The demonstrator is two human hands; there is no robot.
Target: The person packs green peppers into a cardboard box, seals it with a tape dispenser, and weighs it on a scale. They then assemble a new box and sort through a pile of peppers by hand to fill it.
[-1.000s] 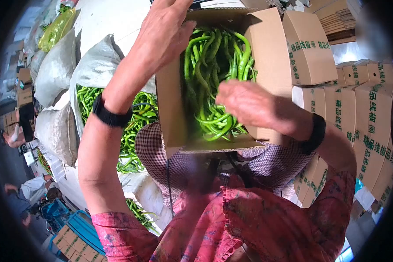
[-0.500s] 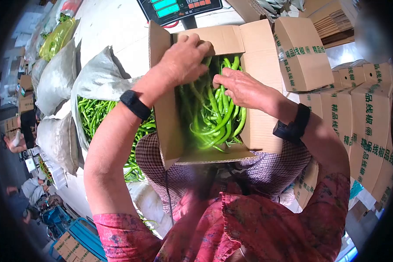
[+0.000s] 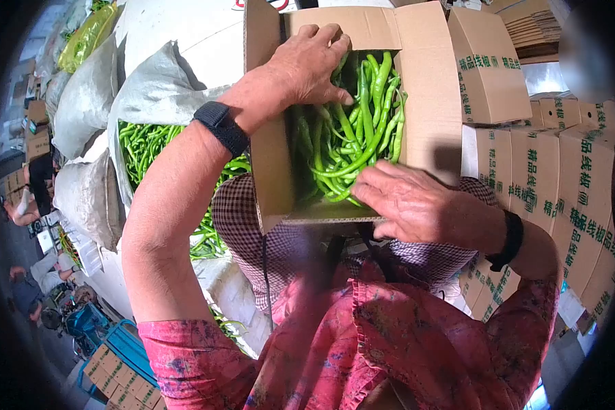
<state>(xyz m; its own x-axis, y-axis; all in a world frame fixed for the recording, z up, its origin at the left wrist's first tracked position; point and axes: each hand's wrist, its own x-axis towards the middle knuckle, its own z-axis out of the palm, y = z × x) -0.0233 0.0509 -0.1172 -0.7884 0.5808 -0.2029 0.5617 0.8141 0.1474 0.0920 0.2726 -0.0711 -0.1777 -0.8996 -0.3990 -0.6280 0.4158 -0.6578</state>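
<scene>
An open cardboard box (image 3: 427, 89) rests over the lap, with long green peppers (image 3: 369, 123) lying inside it. My left hand (image 3: 311, 67) is at the box's far left part, fingers apart, its thumb by the peppers; it grips nothing that I can see. At the near right corner, my right hand (image 3: 410, 201) reaches over the box's near edge with its fingers spread and fingertips touching the lower peppers. Left of the box, a pale sack (image 3: 158, 94) lies open with many more green peppers (image 3: 147, 147) in it.
Closed pale sacks (image 3: 89, 102) and a yellow sack (image 3: 89, 41) lie at the left. Printed cardboard boxes (image 3: 540, 164) stand at the right. A blue cart (image 3: 126, 355) with small boxes is at the lower left. People show at the far left edge.
My right hand has moved from the peppers' far side to the near right corner. My left hand has shifted slightly right and up. The box sits higher in view, and the scale has left the view.
</scene>
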